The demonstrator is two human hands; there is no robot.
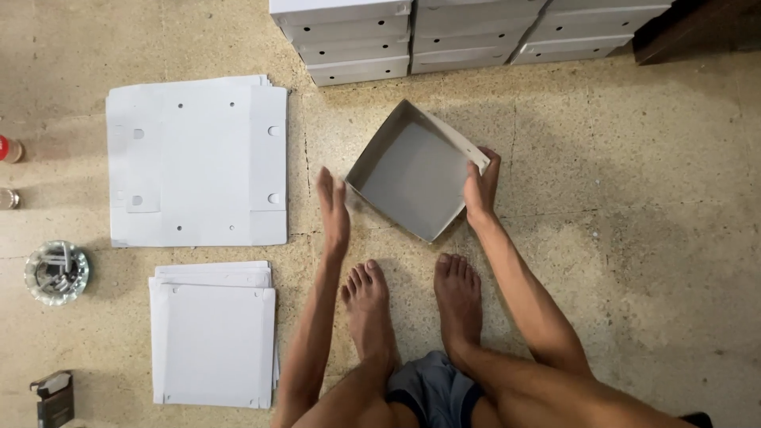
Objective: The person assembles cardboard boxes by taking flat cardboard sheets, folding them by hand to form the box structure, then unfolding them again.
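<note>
A folded grey cardboard box tray [412,170] lies open on the floor in front of my feet, turned at an angle. My right hand [481,187] grips its right wall near the front corner, fingers over the rim. My left hand [334,212] is flat with fingers together and extended, just left of the tray's left corner, close to it; whether it touches the cardboard I cannot tell. It holds nothing.
A stack of large flat white cardboard blanks [198,162] lies to the left, a smaller stack [212,334] below it. Finished white boxes [444,36] are stacked at the top. A glass ashtray [55,272] and a small dark object [54,399] sit far left.
</note>
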